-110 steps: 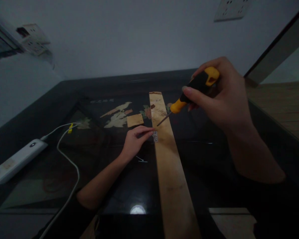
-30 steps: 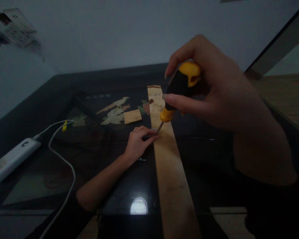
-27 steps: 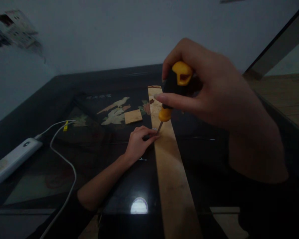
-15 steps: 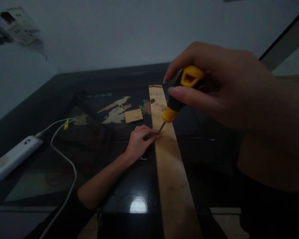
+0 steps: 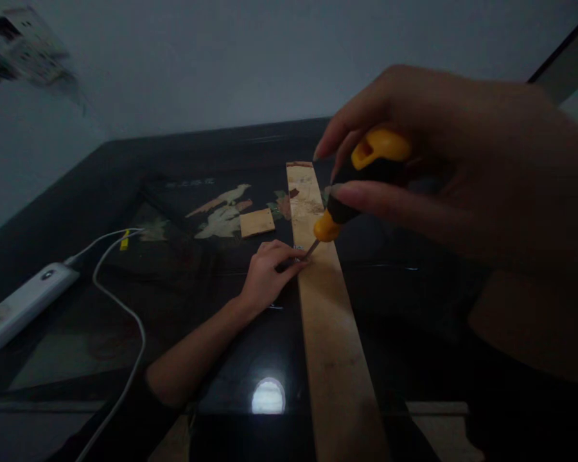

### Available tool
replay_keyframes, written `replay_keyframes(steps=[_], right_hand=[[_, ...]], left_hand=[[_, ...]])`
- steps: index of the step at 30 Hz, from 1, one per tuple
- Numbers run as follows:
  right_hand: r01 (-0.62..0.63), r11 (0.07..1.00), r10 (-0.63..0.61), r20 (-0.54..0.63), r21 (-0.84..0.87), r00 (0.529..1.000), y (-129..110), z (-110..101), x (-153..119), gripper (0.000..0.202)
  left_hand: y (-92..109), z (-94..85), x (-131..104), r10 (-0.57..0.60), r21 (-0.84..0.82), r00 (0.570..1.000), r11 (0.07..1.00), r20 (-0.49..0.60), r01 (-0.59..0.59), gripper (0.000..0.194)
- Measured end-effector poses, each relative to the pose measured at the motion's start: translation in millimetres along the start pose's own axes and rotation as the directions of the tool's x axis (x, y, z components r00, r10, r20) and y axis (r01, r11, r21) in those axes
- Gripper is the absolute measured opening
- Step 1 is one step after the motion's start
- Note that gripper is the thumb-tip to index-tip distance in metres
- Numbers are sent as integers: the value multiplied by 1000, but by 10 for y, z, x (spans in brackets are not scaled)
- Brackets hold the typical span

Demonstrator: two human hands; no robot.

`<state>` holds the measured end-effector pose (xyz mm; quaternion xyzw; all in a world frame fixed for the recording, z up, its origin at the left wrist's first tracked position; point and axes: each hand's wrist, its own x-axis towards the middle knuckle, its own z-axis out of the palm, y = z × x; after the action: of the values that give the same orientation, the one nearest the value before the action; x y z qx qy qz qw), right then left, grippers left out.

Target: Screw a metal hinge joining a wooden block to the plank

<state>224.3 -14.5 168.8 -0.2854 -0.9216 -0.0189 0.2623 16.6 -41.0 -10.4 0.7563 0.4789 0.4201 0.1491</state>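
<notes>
A long wooden board (image 5: 334, 333) runs from the near edge toward the back of the dark table. My right hand (image 5: 428, 154) holds a yellow-and-black screwdriver (image 5: 341, 196) by its handle, thumb and fingers around it. The screwdriver is tilted, its tip down at the board's left side. There, my left hand (image 5: 274, 273) has thumb and index finger pinched at the tip, over the board's left edge. A small metal piece (image 5: 298, 250) shows just behind those fingertips. What the pinch holds is too small to make out.
Left of the board lies a small square wood piece (image 5: 257, 223). A white power strip (image 5: 26, 305) with a white cable (image 5: 135, 314) is at the far left. A thin metal item (image 5: 275, 307) lies near my left wrist. Sockets (image 5: 31, 48) are on the wall.
My right hand has turned a little on the screwdriver, and the handle has rotated and leaned slightly rightward. The left hand keeps its pinch at the tip. The view has shifted slightly.
</notes>
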Motion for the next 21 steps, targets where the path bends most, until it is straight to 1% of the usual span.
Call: replay_keyframes(steps=[2,4,6,7,8,9,11,13,15,17,18,19,21], right_hand=[[-76,993,69,-81,-95,994,-59,40,39,30],[-192,960,160,-162,-203,974,-121,95,81,41],[-286,913,237,-191,-292,952,-156,135,105,53],[-298,904,252,-181,-306,951,-157,141,105,58],[-281,917,246,-154,-284,957,-146,135,96,59],[-235,944,212,-119,-233,970,-122,118,79,58],[-106,991,103,-37,-87,994,-49,59,29,47],[-9,999,8,40,36,999,30,-14,-24,37],[42,995,-50,85,91,995,79,-72,-58,33],[81,991,-91,87,109,992,73,-89,-59,27],[82,993,-88,67,87,994,50,-78,-46,25],[60,997,-61,33,44,998,18,-55,-26,26],[-55,994,50,-55,-92,997,-56,17,29,36]], left_hand=[[-2,-4,-2,22,7,1000,1000,-1,-22,12],[-1,-9,-3,48,32,999,998,-7,-48,12],[2,-12,-2,62,61,998,996,-8,-62,13],[5,-13,-2,62,73,998,995,-7,-61,13],[7,-13,-1,59,81,998,995,-6,-58,13],[11,-13,0,58,85,998,995,-8,-57,13],[16,-14,3,61,84,998,995,-12,-60,13],[18,-15,5,66,77,998,995,-9,-65,12],[13,-16,5,65,74,998,995,-1,-65,11],[4,-15,1,67,79,998,995,-3,-67,11],[0,-14,-2,73,82,997,994,-9,-72,11],[-4,-14,-3,81,85,997,993,-13,-80,11],[-7,-14,-3,99,87,995,991,-18,-97,12]])
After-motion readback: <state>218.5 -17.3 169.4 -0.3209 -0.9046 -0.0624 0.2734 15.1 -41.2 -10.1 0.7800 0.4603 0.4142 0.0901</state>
